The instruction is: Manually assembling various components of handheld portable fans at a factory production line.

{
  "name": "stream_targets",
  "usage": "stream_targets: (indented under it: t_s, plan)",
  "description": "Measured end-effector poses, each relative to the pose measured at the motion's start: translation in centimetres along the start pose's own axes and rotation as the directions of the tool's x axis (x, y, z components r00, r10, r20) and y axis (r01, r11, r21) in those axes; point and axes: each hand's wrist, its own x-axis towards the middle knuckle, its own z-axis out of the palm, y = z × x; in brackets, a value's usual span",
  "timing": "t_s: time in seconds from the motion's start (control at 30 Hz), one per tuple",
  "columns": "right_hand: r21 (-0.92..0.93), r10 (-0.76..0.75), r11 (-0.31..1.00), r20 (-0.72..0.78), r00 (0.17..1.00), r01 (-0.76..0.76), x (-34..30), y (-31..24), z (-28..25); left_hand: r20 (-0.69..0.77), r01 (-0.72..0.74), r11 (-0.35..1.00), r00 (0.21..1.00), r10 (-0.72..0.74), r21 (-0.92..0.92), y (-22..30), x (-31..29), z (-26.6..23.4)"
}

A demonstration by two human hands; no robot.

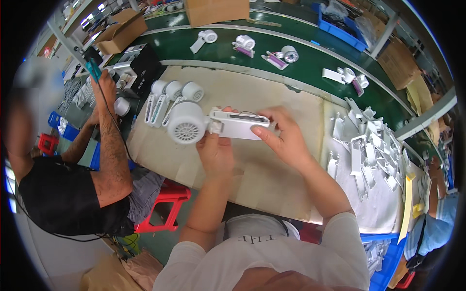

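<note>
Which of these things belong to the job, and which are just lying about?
Seem part of the job:
- white fan, held in the left hand and right hand
- similar fans on the table
- white plastic pieces, heaped at right

Probably just about:
- red stool
- cardboard box
- blue crate

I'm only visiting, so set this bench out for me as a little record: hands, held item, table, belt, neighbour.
Left hand: grips the white fan-like device near its neck
Right hand: grips the handle's far end, thumb in front
Held item: round vented head, dark slot along the handle
Table: three similar units at left; heap of white plastic pieces at right
Green belt: more white units, some with purple parts
Neighbour: at left, holding a teal tool
</note>
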Motion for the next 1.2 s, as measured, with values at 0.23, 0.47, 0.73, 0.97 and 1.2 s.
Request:
stream_targets:
  t_s: [0.23,0.47,0.73,0.97,1.2]
  plan:
    - [0.534,0.042,0.842,0.084,0.996,-0.081,1.1,-1.9,-1.2,0.076,0.054,0.988,0.996,-0.043,-0.147,1.9,-0.1,3.4]
    - [0.680,0.070,0.695,0.260,0.963,-0.234,0.1,3.0,3.6,0.051,0.207,0.942,0.972,-0.228,0.265,1.8,4.2,1.8]
    - [0.158,0.051,0.974,0.535,0.843,-0.160,11.5,10.4,13.2,0.048,-0.209,-0.501,0.948,-0.315,0.840,1.8,10.5,-6.9]
    - [-0.293,-0.339,0.813,0.466,0.817,0.504,26.3,11.3,31.3,0.374,-0.391,-0.601,0.913,-0.161,0.697,1.9,11.9,-8.0]
    - [-0.351,-0.223,0.812,0.551,0.804,0.466,30.5,13.5,35.9,0.547,-0.543,-0.157,0.837,-0.022,0.825,2.8,11.8,-6.3]
